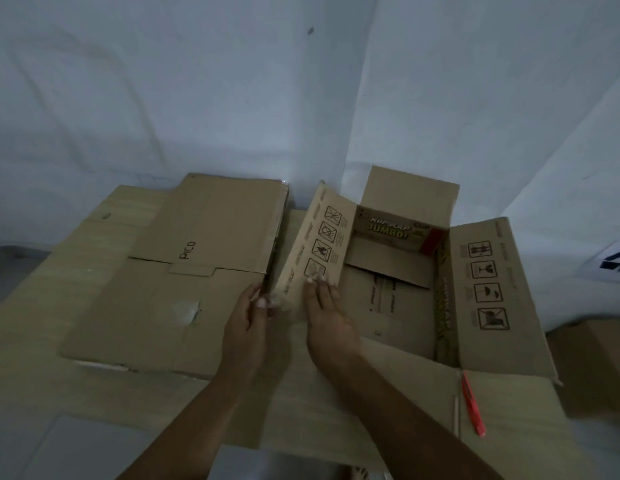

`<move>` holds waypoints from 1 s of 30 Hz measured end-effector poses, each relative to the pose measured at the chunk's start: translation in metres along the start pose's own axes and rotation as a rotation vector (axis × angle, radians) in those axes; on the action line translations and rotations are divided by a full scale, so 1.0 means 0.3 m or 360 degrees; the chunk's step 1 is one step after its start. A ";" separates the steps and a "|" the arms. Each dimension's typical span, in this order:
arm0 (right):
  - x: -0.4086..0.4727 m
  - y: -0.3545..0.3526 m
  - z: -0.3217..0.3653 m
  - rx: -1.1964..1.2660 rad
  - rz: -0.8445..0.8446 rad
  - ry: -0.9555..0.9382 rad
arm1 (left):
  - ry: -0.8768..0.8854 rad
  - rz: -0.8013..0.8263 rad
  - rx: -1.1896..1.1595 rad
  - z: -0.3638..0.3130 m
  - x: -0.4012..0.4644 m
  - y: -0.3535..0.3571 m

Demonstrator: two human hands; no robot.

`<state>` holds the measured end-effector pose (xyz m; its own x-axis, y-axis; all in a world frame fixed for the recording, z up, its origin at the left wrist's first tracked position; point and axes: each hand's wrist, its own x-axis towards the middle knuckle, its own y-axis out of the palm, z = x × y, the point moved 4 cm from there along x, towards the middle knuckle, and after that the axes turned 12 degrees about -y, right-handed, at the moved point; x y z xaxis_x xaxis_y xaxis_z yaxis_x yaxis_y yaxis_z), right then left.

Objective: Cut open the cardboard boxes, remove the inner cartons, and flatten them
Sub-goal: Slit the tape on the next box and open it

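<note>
Both hands work the raised left flap [315, 251] of the open cardboard box [405, 289] at centre-right: the left hand [248, 315] pinches its edge, the right hand [327, 315] presses flat with fingers together, while dim blur obscures the flap's print.

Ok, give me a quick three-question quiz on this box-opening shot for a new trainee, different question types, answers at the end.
1. True or false: the open box has its top flaps folded outward.
2. Multiple choice: the red cutter lies A) in the right hand, B) on the near flap of the open box, C) on the flattened cardboard at left.
3. Fill in: both hands are on the box's ____ side flap, the left hand at its edge.

Key: 1 true; 2 B; 3 left.
</note>
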<state>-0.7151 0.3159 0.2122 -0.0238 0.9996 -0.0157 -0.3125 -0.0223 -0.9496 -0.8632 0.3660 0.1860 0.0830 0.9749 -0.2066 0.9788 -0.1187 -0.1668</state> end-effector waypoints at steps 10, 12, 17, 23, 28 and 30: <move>-0.094 -0.337 0.080 0.0557 -0.0954 0.0136 | 0.0448 0.0178 0.0227 -0.130 -0.023 0.035; -0.135 -0.363 0.035 0.0588 -0.1053 0.0293 | 0.0713 0.0282 0.0411 -0.170 -0.040 0.097; -0.252 -0.374 -0.115 0.0777 -0.1348 0.0569 | 0.1147 0.0337 0.0897 -0.179 -0.051 0.243; -0.395 -0.415 -0.258 0.0131 -0.1331 0.0931 | 0.1168 0.0235 0.1138 -0.179 -0.136 0.372; -0.373 -0.405 -0.307 -0.0445 -0.0704 0.0729 | 0.1184 0.0158 0.1250 -0.175 -0.194 0.443; -0.346 -0.372 -0.302 -0.0234 -0.0421 0.0608 | 0.1173 0.0145 0.1231 -0.178 -0.198 0.454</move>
<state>-0.5918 0.2163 0.2914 0.3973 0.9062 0.1447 -0.1227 0.2087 -0.9703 -0.7248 0.3019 0.2272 0.4957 0.7989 0.3406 0.6002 -0.0317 -0.7992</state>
